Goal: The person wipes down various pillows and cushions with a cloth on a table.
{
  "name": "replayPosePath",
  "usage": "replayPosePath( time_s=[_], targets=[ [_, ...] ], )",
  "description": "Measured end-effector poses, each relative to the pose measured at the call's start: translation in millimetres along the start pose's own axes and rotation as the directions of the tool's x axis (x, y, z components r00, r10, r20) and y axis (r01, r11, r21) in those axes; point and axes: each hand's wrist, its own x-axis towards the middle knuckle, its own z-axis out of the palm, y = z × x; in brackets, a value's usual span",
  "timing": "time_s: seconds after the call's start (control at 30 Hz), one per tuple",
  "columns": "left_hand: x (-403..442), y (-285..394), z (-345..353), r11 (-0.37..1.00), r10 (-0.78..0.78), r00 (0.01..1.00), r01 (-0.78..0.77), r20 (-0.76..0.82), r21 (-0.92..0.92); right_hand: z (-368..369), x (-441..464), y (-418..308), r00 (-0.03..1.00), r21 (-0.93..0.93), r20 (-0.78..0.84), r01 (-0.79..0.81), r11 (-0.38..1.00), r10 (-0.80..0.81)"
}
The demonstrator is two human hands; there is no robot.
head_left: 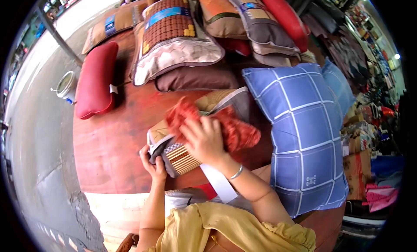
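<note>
My left hand point(154, 164) grips the near left corner of a tan and grey pillow point(180, 159) with a striped, bamboo-like panel. Pressed on top of that pillow is a crumpled red cloth point(236, 131), held under the curled fingers of my right hand point(203, 137). A silver bracelet point(237, 171) is on my right wrist. A white strip point(218, 182) hangs below the pillow, beside my right forearm. The cloth and my right hand hide the middle of the pillow.
A blue checked pillow point(299, 134) lies to the right. On the left of the reddish table point(108, 152) is a red bolster point(96, 80). Several pillows, one with a brown beaded top point(167, 30), are piled at the back. A bucket point(66, 84) stands on the floor.
</note>
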Motion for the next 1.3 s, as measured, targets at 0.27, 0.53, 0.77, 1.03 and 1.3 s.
replayPosePath(
  time_s=[0.27, 0.53, 0.77, 1.03, 1.3],
  targets=[
    [1, 1, -1, 1.0, -0.017, 1.0, 0.017, 0.022, -0.012, 7, 10, -5, 0.992, 0.148, 0.037, 0.114, 0.982, -0.12],
    [7, 14, 4, 1.0, 0.029, 1.0, -0.029, 0.011, -0.007, -13, 13, 134, 0.949, -0.071, -0.195, -0.264, 0.962, 0.246],
    [7, 13, 5, 0.999, 0.027, 1.0, -0.027, -0.001, -0.024, -2, 11, 8, 1.0, -0.032, 0.019, 0.018, 0.999, -0.017],
    [-5, -9, 0, 1.0, -0.016, 0.997, 0.015, 0.075, 0.014, 11, 6, -46, 0.978, 0.302, -0.023, 0.203, 0.931, -0.206],
    [10, 19, 4, 0.998, 0.052, 0.999, -0.052, 0.013, 0.032, -13, -6, 144, 0.959, -0.06, -0.178, -0.234, 0.97, 0.22]
  ],
)
